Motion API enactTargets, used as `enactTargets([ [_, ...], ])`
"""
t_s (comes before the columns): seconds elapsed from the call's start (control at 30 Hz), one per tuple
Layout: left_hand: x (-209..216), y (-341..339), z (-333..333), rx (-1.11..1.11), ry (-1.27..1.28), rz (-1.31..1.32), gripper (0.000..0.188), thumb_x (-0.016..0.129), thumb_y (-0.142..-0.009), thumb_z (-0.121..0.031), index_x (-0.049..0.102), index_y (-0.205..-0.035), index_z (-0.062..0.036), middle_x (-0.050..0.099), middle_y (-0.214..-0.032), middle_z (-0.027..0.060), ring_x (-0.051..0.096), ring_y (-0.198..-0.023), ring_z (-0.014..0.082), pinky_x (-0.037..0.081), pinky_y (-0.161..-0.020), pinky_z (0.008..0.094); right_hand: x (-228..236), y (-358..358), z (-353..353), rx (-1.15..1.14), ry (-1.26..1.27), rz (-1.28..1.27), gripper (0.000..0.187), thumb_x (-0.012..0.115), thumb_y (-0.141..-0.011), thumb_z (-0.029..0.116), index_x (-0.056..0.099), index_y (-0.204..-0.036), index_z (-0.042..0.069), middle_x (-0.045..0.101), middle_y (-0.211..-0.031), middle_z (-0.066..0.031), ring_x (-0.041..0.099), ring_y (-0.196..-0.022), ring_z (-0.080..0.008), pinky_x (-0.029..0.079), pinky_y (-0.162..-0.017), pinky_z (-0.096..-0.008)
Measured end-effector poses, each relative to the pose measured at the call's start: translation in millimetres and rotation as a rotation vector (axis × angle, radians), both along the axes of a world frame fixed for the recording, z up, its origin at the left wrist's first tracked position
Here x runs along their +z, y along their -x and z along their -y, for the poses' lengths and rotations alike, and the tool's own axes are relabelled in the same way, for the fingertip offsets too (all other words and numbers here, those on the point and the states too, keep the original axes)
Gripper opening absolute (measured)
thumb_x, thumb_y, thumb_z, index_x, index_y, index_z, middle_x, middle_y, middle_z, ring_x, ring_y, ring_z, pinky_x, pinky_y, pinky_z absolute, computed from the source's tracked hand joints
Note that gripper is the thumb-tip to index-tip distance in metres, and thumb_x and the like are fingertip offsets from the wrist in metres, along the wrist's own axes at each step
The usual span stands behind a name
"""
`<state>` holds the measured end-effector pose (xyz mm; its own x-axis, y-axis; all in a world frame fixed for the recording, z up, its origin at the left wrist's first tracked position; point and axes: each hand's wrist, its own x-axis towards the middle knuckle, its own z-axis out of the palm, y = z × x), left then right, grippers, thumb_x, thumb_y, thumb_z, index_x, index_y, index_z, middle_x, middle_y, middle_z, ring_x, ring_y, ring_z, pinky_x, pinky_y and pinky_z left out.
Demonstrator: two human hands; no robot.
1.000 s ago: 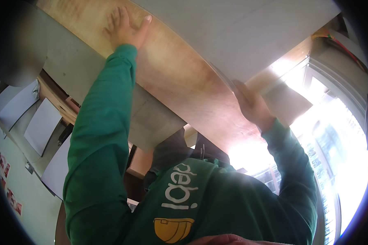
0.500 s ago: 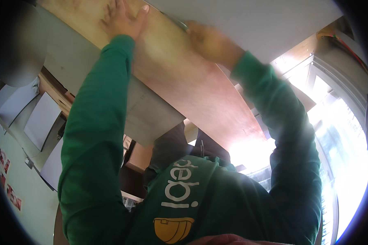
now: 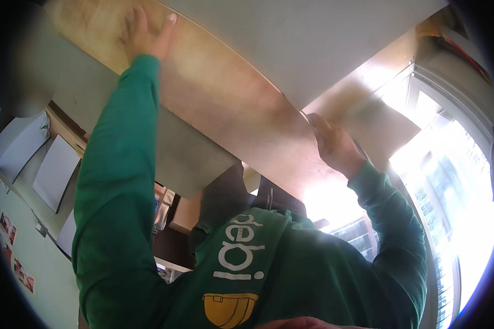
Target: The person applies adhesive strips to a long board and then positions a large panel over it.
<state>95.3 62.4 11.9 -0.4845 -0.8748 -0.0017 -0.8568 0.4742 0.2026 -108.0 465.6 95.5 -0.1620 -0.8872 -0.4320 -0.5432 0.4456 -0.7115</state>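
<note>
A long, pale brown wooden board [image 3: 219,93] runs slantwise from the upper left toward the lower right. My left hand [image 3: 148,37] lies on its far left part, fingers spread and thumb apart. At the board's right edge, well down toward me, is my right hand [image 3: 336,143], its fingers closed. A slim metallic-looking thing shows at its fingertips against the edge; its kind is too small to make out. Along that edge lies a wide grey sheet [image 3: 313,44], and a darker grey surface [image 3: 186,148] shows beneath the board's near left side.
White panels [image 3: 55,172] stand at the left, near a pale wall with small pictures. A bright window [image 3: 450,203] glares at the right. A brown board [image 3: 381,123] sits beyond my right hand. Cables [image 3: 461,49] hang at the upper right.
My right hand has slid along the board's edge, toward me and to the right. My left hand, still on the board, appears shifted a little left in the view.
</note>
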Motion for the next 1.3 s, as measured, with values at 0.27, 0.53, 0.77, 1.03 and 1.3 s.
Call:
enactTargets([
  [0.27,-1,8,9,-0.024,0.019,-0.034,0.095,0.052,-0.082,-0.071,0.029,-0.151,-0.0108,0.021,-0.159,0.0081,0.01,-0.149,0.0272,0.002,-0.118,0.054,0,1,-7,-0.07,-0.036,0.088,0.033,0.048,-0.093,0.007,0.049,-0.126,0.006,0.064,-0.084,-0.0224,0.062,-0.073,-0.0409,0.049,-0.067,-0.0472],
  [0.53,0,7,11,-0.036,0.032,0.002,0.1,0.051,-0.08,-0.072,0.025,-0.152,-0.0074,0.022,-0.159,0.0126,0.011,-0.148,0.0301,0.003,-0.117,0.0545,-8,5,41,-0.128,0.131,0.086,0.028,0.051,-0.094,0.011,0.052,-0.121,0.006,0.062,-0.074,-0.0234,0.061,-0.071,-0.0427,0.049,-0.063,-0.0483],
  [0.77,-5,3,10,-0.018,0.022,-0.015,0.098,0.051,-0.081,-0.073,0.026,-0.152,-0.0092,0.022,-0.159,0.0113,0.011,-0.148,0.0287,0.002,-0.118,0.0538,-50,-14,126,-0.109,0.358,0.031,0.025,0.05,-0.095,0.018,0.055,-0.116,0.005,0.062,-0.074,-0.0238,0.061,-0.07,-0.0418,0.049,-0.063,-0.0484],
  [1.03,-9,2,15,-0.025,0.058,-0.014,0.098,0.05,-0.08,-0.075,0.028,-0.152,-0.0119,0.022,-0.159,0.0076,0.011,-0.148,0.0268,0.003,-0.117,0.0538,-54,-17,94,-0.012,0.312,-0.093,0.036,0.052,-0.094,0.019,0.051,-0.127,0.005,0.065,-0.078,-0.0213,0.062,-0.069,-0.0417,0.049,-0.064,-0.0495],
  [1.3,-5,4,9,0.003,0.029,-0.021,0.097,0.05,-0.08,-0.074,0.027,-0.152,-0.0131,0.021,-0.16,0.0068,0.01,-0.149,0.0266,0.002,-0.118,0.0529,-12,1,-3,0.006,-0.036,0.029,0.038,0.052,-0.092,0.009,0.047,-0.129,0.005,0.064,-0.083,-0.023,0.063,-0.072,-0.0398,0.05,-0.065,-0.0466],
])
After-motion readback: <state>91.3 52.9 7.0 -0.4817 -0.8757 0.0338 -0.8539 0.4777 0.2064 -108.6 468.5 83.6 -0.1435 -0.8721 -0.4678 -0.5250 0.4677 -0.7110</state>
